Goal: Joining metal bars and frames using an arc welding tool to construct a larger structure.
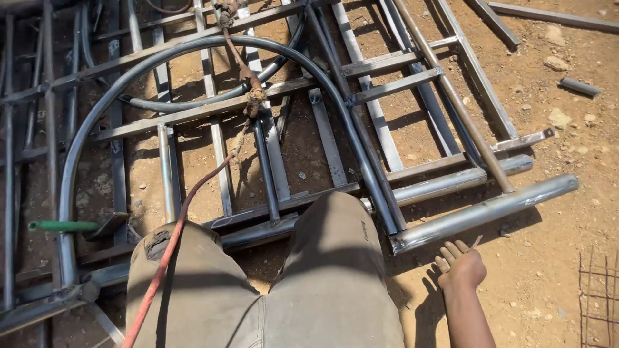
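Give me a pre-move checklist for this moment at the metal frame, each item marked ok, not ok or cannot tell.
1. Right hand in view, down by the end of the square tube: ok.
2. Thin rod at the right hand's fingertips, whether it is in the grip: cannot tell.
3. Left hand in view: not ok, it is out of the picture.
4. Red cable off the body: not ok, it runs across the left knee.
5. Hammer with green handle within sight, lying on the frame at left: ok.
6. Curved tube joined to the frame: cannot tell.
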